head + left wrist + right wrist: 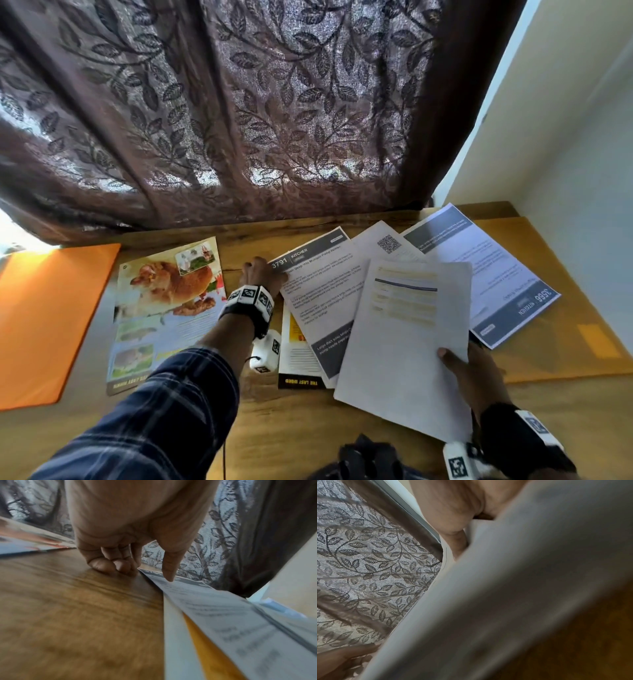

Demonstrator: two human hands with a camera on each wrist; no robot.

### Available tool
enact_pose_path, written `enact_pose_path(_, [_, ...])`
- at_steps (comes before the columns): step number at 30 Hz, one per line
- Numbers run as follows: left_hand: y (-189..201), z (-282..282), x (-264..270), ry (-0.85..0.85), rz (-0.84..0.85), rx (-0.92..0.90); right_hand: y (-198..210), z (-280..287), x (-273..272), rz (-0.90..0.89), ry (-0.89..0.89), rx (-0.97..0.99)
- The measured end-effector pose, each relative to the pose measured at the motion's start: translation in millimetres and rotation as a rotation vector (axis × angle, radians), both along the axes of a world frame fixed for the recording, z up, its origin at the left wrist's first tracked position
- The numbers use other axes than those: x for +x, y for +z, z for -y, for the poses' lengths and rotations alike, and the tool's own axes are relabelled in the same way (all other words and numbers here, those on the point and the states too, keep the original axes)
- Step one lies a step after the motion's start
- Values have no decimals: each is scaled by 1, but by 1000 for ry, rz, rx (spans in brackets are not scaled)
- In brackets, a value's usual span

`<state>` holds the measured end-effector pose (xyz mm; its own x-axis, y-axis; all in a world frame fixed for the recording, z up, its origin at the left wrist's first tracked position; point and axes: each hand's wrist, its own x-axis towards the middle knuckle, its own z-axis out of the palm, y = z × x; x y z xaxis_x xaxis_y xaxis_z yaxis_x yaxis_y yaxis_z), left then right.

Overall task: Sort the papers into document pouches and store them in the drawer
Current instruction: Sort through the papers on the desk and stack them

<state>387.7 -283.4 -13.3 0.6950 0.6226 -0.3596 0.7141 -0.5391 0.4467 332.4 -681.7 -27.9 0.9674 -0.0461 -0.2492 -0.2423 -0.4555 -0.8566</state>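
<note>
The left hand [262, 274] reaches across the wooden surface [267, 421] to the near corner of a sheet headed "3791 KITCHEN" [322, 291]. In the left wrist view its curled fingers [109, 563] rest knuckle-down on the wood at the sheet's edge while the thumb presses on top of the corner, pinching it. The right hand [476, 377] grasps a mostly white form [404, 342] at its right edge, thumb on top, the other fingers hidden under the paper; the form is tilted over the other sheets. Beneath and behind lie a page with a QR code [388, 244] and a sheet marked "3566" [486, 270], which rests on a tan pouch [561, 308]. A yellow "THE LAST WORD" leaflet [298, 359] peeks out under the 3791 sheet. To the left lie a photo page showing a ginger cat [164, 308] and an orange pouch [44, 318]. A leaf-patterned curtain [219, 109] hangs behind.
</note>
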Motion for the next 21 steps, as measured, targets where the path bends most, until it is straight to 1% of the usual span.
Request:
enact_pose_path(2, [1,-7,5,32,8,-22,-1,0,1,7,3,-34])
enact_pose_path(10, [-3,-24,18,-38,-28,-21,5,-3,1,11,35,-23])
enact_pose_path(12, [-4,-26,23,-51,43,-79,-1,0,3,21,29,-24])
enact_pose_path(15, [2,-20,23,-9,244,-324,-7,2,5,4,22,-25])
enact_pose_path(18, [13,-3,10,39,407,-658,-13,4,6,7,16,-37])
enact_pose_path(19, [18,7,1,55,414,-763,-16,5,6,6,14,-36])
enact_pose_path(21, [23,26,-15,34,345,-906,-19,6,6,9,9,-30])
